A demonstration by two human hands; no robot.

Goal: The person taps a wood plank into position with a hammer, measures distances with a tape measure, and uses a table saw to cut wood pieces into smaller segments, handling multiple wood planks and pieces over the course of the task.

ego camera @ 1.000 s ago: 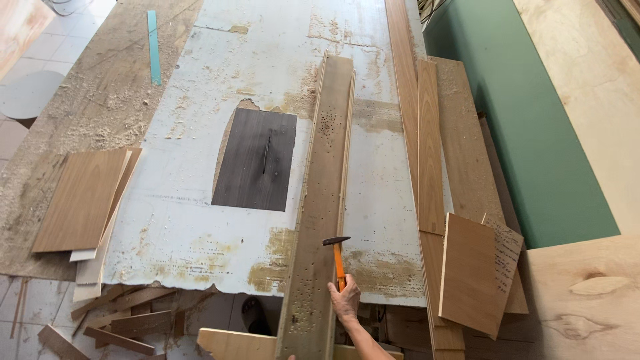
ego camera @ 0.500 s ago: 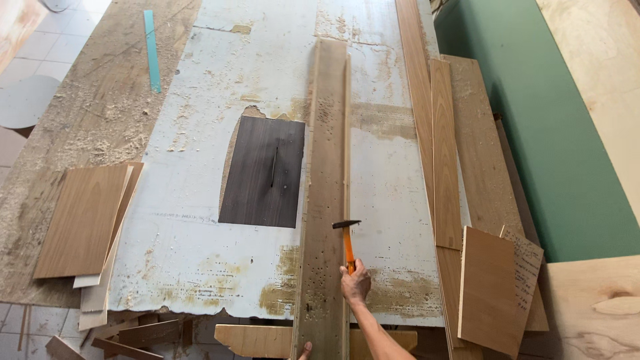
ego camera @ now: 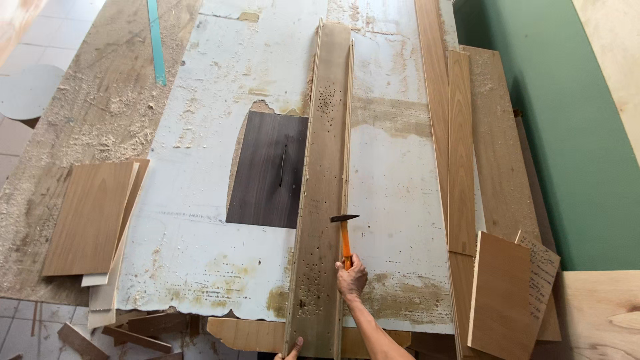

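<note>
The right hand (ego camera: 351, 277) has its fingers wrapped tight around the orange handle of a small hammer with a dark metal head (ego camera: 345, 230). The handle rises straight up out of the fist, and the head sits crosswise above the knuckles, over the right edge of a long, narrow, weathered wooden board peppered with small holes (ego camera: 325, 173). That board lies lengthwise down the middle of the white, stained tabletop (ego camera: 200, 220), its near end jutting past the tabletop's front edge. There the left hand (ego camera: 291, 349) shows only as fingertips at the bottom of the view, touching the board's near end; how far its fingers are spread I cannot tell. Just left of the board lies a dark rectangular panel (ego camera: 267, 170). To the right lie several long brown planks (ego camera: 460, 147), with a light plywood sheet (ego camera: 499, 293) leaning over them.
</note>
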